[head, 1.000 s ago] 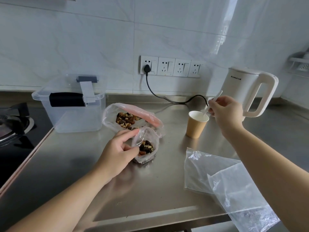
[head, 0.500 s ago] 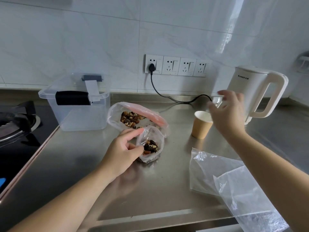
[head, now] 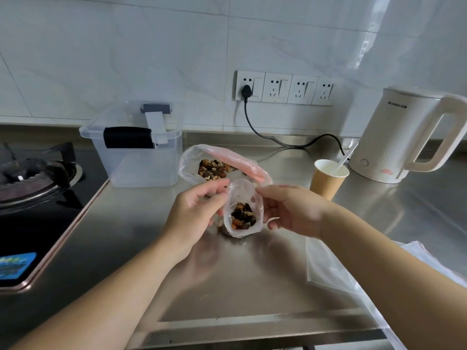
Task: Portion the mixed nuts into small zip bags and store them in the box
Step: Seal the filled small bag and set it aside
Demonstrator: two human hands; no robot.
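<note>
A small clear zip bag [head: 242, 195] with mixed nuts in its bottom stands upright on the steel counter [head: 252, 281]. My left hand [head: 194, 213] pinches its left top edge, and my right hand [head: 290, 210] holds its right side. Just behind lies a larger open bag of mixed nuts [head: 214, 168] with a pink strip. A clear plastic box [head: 141, 157] with a black handle stands at the back left, open at the top. A white plastic spoon [head: 347, 156] leans in a brown paper cup [head: 328, 179].
A white electric kettle [head: 401, 135] stands at the back right, its cord running to wall sockets [head: 288, 88]. Empty clear zip bags [head: 336, 269] lie at the right front. A gas stove [head: 32, 178] sits on the left, beside the counter's edge.
My right hand left the spoon in the paper cup and came over to the right side of the small bag. My left hand has kept its hold on the bag.
</note>
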